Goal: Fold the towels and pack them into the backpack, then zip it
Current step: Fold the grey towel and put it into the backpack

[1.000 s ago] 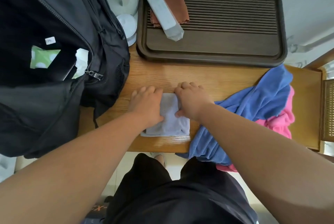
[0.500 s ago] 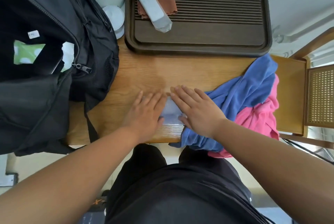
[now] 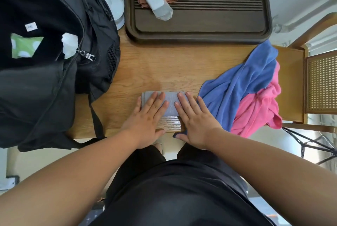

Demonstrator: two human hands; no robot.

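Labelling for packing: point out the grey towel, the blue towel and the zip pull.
grey towel (image 3: pixel 171 104), head view, bare middle between hands
blue towel (image 3: pixel 242 83), head view, central folds
zip pull (image 3: pixel 88 56), head view, metal tab

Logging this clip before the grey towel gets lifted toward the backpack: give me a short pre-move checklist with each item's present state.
1. Grey towel folded into a compact rectangle: ok.
2. Left hand and right hand both flat on it: ok.
3. Either hand gripping the towel for lifting: not ok, palms only press.
4. Backpack unzipped, zipper pull at the opening: ok.
5. Space left inside the backpack: cannot tell.
6. Other towels folded: not ok, blue towel and pink towel lie crumpled on the table.
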